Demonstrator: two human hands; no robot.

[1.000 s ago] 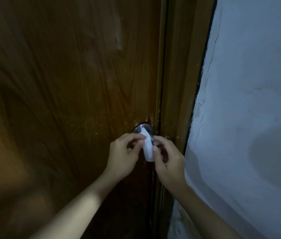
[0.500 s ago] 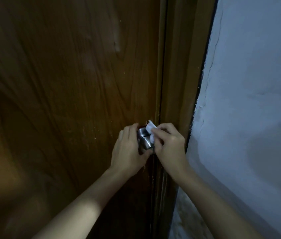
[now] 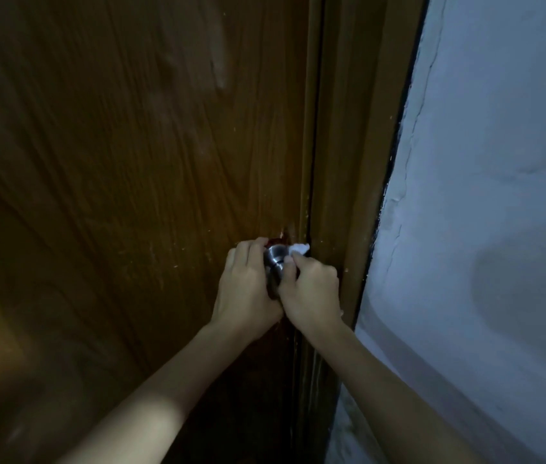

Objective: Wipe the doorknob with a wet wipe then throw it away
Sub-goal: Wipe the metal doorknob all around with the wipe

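A round silver doorknob (image 3: 274,259) sits at the right edge of a dark brown wooden door (image 3: 131,179). My left hand (image 3: 246,289) wraps around the knob's left side and grips it. My right hand (image 3: 312,289) is closed on a white wet wipe (image 3: 299,248) and presses it against the knob's right side. Only a small crumpled corner of the wipe shows above my fingers. The lower part of the knob is hidden between my two hands.
A wooden door frame (image 3: 348,162) runs down just right of the knob. Beyond it stands a pale blue-grey plastered wall (image 3: 482,195) with cracks along its edge. The light is dim.
Both hands rose from below the knob onto it. My left hand let go of the wipe and took hold of the knob. My right hand carried the wipe to the knob's right side.
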